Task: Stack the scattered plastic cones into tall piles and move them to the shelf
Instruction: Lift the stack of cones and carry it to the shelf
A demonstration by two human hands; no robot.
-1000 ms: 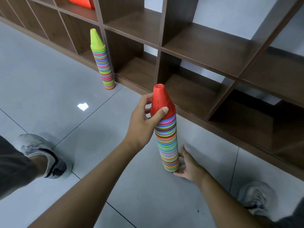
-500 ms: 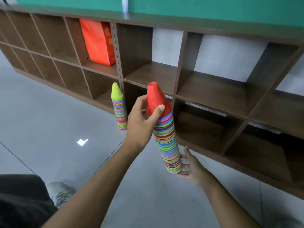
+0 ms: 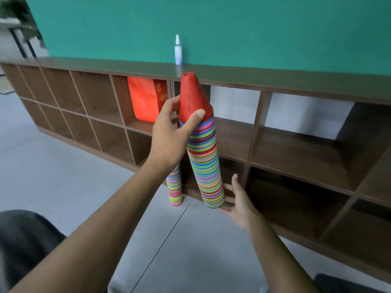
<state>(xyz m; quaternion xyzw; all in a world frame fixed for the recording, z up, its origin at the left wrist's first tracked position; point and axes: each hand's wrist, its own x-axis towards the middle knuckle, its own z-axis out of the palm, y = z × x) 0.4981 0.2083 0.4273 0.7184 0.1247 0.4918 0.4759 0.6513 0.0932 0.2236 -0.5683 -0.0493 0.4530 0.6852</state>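
Note:
A tall pile of striped plastic cones [image 3: 206, 166] topped by a red cone is lifted off the floor in front of the brown shelf [image 3: 296, 149]. My left hand [image 3: 171, 134] grips the pile near its red top, thumb across the front. My right hand [image 3: 238, 199] supports the pile's bottom with straight fingers under and beside it. A second striped pile [image 3: 175, 190] stands on the floor by the shelf, its upper part hidden behind my left forearm.
A white spray bottle [image 3: 178, 50] stands on the shelf's top board. A red bag [image 3: 146, 100] fills one upper compartment. A green wall rises behind. Grey tiled floor [image 3: 69, 180] stretches to the left. My dark trouser legs show at both bottom corners.
Both hands have raised the red-topped pile from the floor to upper-shelf height. The view has tilted up, bringing the shelf top and the green wall into sight.

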